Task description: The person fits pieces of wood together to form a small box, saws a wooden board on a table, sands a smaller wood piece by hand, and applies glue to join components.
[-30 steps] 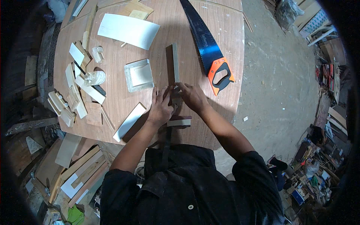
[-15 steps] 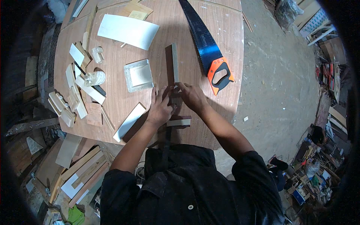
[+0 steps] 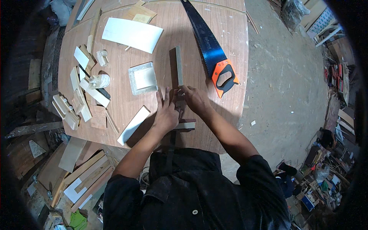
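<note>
A narrow brown wooden strip with a pale edge (image 3: 179, 69) stretches away from me across the table, its near part covered by my hands. My right hand (image 3: 196, 100) has its fingers closed at the strip's side. Beside it, my left hand (image 3: 166, 116) presses down with two fingers stretched out and apart; the rest are partly hidden. Close to my body a short, pale-faced block with dark edges (image 3: 186, 125) lies crosswise just below my left hand. Whether it joins the strip cannot be made out.
On the right lies a handsaw (image 3: 223, 76) with an orange and black handle. A square whitish tray (image 3: 143, 78), a curved white sheet (image 3: 132, 34) and a white board (image 3: 133, 125) are on the wooden table (image 3: 161, 11). Wood offcuts and a clear jar (image 3: 99, 81) crowd the left.
My left hand has shifted slightly toward my body and right, its two fingers now straighter and wider apart. My right hand stays nearly in place at the strip.
</note>
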The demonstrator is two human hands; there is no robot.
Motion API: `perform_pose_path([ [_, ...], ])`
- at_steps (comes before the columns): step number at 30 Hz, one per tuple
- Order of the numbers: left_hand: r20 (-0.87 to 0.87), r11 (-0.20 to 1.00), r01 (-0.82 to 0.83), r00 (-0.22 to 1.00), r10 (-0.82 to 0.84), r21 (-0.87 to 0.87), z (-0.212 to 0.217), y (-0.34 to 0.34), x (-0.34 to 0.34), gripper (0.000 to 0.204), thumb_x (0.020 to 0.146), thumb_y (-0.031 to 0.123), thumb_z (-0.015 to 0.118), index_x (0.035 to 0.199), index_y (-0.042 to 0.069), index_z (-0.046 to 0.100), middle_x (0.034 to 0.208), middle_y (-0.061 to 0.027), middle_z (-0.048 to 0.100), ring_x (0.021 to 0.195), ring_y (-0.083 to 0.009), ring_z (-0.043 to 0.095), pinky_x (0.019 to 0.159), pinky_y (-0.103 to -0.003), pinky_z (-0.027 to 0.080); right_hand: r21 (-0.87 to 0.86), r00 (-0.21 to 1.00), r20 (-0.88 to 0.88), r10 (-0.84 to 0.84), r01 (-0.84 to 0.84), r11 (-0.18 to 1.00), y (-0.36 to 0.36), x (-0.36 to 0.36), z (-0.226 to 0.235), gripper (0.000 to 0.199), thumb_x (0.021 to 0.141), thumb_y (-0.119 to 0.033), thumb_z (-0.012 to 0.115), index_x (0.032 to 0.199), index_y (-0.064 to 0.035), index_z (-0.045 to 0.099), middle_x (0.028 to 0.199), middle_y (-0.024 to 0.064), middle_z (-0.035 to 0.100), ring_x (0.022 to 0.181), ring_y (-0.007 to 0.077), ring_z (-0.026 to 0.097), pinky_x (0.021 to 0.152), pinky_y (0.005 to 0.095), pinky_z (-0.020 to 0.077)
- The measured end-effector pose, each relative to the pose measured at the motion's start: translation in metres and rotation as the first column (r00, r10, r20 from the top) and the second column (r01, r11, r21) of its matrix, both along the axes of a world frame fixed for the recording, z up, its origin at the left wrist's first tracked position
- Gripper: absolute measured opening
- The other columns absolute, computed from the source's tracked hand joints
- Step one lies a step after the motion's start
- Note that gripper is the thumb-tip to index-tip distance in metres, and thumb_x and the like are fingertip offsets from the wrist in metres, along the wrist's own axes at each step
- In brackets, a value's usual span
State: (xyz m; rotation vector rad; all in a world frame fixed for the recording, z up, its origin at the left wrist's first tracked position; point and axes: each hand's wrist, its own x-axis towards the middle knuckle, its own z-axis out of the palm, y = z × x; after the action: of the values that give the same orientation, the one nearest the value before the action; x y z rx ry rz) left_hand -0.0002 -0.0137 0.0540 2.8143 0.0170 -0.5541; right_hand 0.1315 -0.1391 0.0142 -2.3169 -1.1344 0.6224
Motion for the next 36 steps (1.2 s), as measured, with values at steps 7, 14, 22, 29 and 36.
perform_pose_path([
  [7,0.132,0.998,-0.045,0.99,0.051,-0.046,-0.012,-0.001,-0.009,0.041,0.095,0.034,0.055,0.118,0.004,0.073,0.163,-0.0222,0.018,0.151,-0.0483,-0.002,0.115,-0.072,-0.005,-0.016,0.999,-0.036,-0.025,0.025,1.0,0.006,-0.003,0.013,0.039,0.089,-0.008,0.056,0.127,-0.0125,0.058,0.103,0.0162,0.069,0.089,0.0382,0.069,0.073,0.0475,0.0548],
  [14,-0.27,1.0,0.01,0.963,-0.001,0.03,0.012,-0.001,0.007,0.045,0.094,0.018,0.051,0.132,-0.004,0.06,0.164,-0.0194,0.016,0.151,-0.045,-0.003,0.117,-0.069,-0.006,-0.049,0.999,0.01,-0.034,0.034,0.998,0.002,-0.002,0.013,0.038,0.089,-0.009,0.055,0.127,-0.0139,0.058,0.105,0.0154,0.069,0.088,0.037,0.07,0.072,0.0473,0.0558],
  [22,0.054,0.97,-0.184,0.979,0.195,-0.161,-0.011,-0.006,-0.004,0.056,0.091,0.011,0.052,0.143,-0.007,0.044,0.162,-0.0191,0.024,0.153,-0.0394,-0.004,0.12,-0.064,-0.005,-0.035,0.999,0.028,-0.04,0.041,0.999,0.002,-0.004,0.01,0.038,0.089,-0.007,0.054,0.127,-0.0111,0.059,0.106,0.0155,0.07,0.088,0.0358,0.07,0.072,0.0467,0.0564],
  [29,0.08,0.983,-0.161,0.983,0.167,-0.084,-0.017,-0.004,-0.009,0.036,0.09,0.015,0.058,0.118,-0.006,0.067,0.162,-0.0169,0.026,0.152,-0.043,0.0,0.119,-0.066,-0.003,-0.093,1.0,0.018,-0.025,0.027,0.995,0.007,-0.003,0.022,0.039,0.089,-0.008,0.055,0.128,-0.0109,0.059,0.106,0.0153,0.07,0.089,0.0353,0.07,0.073,0.0457,0.0566],
  [36,0.035,0.986,-0.135,0.99,0.139,-0.097,0.005,-0.007,-0.001,0.022,0.087,0.018,0.063,0.087,0.002,0.078,0.157,-0.0184,0.034,0.151,-0.0469,0.002,0.117,-0.071,-0.001,-0.056,0.996,0.07,-0.05,0.054,0.997,0.003,-0.005,0.01,0.04,0.088,-0.01,0.059,0.128,-0.0139,0.06,0.101,0.0137,0.07,0.085,0.0364,0.07,0.069,0.0467,0.0565],
])
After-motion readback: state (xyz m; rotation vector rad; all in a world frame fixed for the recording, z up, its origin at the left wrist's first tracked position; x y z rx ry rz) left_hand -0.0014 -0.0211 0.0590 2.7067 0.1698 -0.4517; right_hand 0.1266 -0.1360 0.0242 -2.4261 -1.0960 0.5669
